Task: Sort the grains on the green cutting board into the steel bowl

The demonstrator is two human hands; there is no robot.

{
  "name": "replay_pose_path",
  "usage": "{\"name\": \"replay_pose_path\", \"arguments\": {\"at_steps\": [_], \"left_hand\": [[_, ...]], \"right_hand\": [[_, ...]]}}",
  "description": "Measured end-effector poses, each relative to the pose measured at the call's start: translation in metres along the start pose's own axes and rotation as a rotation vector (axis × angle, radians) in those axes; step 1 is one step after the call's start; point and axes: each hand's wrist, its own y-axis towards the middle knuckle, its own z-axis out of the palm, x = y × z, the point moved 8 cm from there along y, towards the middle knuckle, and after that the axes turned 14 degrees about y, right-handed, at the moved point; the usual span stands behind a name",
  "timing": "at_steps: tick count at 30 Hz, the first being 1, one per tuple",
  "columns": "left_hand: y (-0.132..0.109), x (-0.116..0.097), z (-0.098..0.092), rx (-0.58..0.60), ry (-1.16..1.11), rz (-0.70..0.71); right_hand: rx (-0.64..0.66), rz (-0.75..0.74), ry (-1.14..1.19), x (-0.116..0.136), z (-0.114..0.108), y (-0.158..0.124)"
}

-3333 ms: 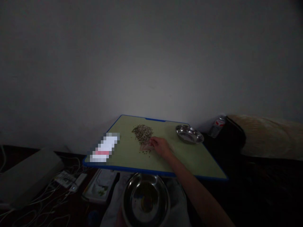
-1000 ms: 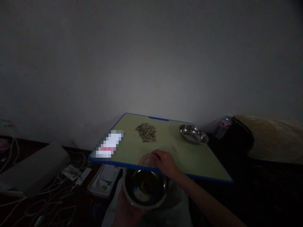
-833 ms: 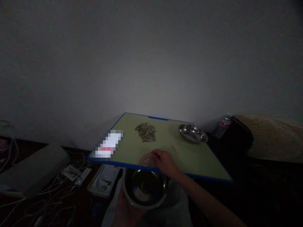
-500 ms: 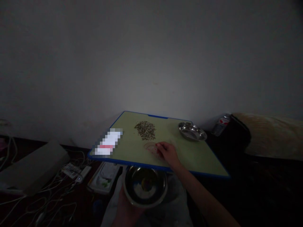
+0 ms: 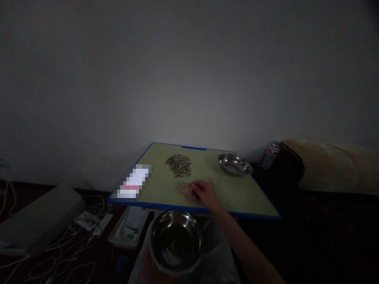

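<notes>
My left hand (image 5: 148, 265) is wrapped around the side of a shiny metal bowl (image 5: 194, 258), held below the front edge of the table above my lap. The bowl's inside is dark with reflections, and I cannot tell what is in it. On the tabletop, my right hand (image 5: 204, 192) pinches a clear, rounded plastic protractor (image 5: 182, 191) with red markings, its fingers closed on the right end. Just beyond it lies a spread pile of small brown grains or seeds (image 5: 179, 165). A second, shallow metal bowl (image 5: 235, 165) stands at the right back of the table.
The pale green table (image 5: 237, 201) has a blue rim and stands against a grey wall (image 5: 189, 79). A blurred-out phone-like screen (image 5: 134, 182) lies at its left. Cables and a power strip (image 5: 102, 225), a white tray (image 5: 126, 232) and a bottle (image 5: 270, 156) surround it.
The view has shifted slightly. My left hand has brought the metal bowl a little lower and closer to me. The right hand and protractor have moved slightly toward me.
</notes>
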Motion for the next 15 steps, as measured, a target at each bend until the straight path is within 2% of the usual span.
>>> {"name": "replay_pose_path", "arguments": {"at_steps": [3,7,10,12,15], "left_hand": [[0.002,0.016,0.008,0.098,-0.164,-0.092],[0.002,0.025,0.004,0.062,-0.101,-0.067],[-0.003,0.028,-0.005,-0.015,0.050,0.001],[-0.008,0.024,-0.011,-0.061,0.164,0.056],[-0.019,0.009,-0.019,-0.095,0.275,0.125]], "right_hand": [[-0.011,0.000,-0.012,-0.001,0.001,0.000],[-0.058,-0.022,-0.036,-0.004,-0.002,0.001],[-0.171,-0.096,-0.104,-0.001,-0.014,0.001],[-0.273,-0.172,-0.246,0.008,-0.024,-0.001],[-0.359,-0.243,-0.647,0.029,-0.031,-0.001]]}}
